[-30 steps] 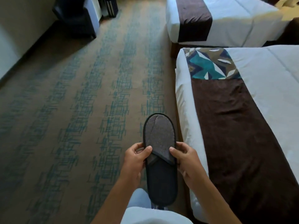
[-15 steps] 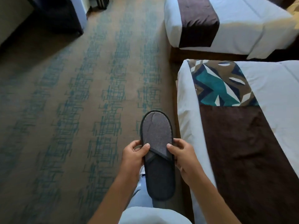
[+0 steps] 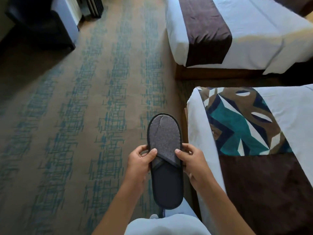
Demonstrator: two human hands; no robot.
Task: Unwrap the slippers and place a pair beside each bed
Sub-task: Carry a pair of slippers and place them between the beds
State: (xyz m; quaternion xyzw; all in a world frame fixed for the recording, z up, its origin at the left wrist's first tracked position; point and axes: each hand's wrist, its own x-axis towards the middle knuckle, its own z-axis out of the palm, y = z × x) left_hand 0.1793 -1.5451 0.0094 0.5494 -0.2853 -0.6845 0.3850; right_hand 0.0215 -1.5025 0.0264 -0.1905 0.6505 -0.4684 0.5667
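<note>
Slid lower in frame since the earlier picture: nearer white bed with patterned teal-and-brown runner (image 3: 240,126). At lower centre, dark flat fabric slipper with grey upper (image 3: 165,158) gripped at both sides by left hand (image 3: 139,164) and right hand (image 3: 193,162), above patterned carpet (image 3: 76,133).

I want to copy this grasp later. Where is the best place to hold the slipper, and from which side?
Grip the slipper at its middle, from both long sides, as the left hand and right hand do now. It is flat and narrow, so thumbs on top near the upper's opening and fingers beneath should keep it level.
</note>
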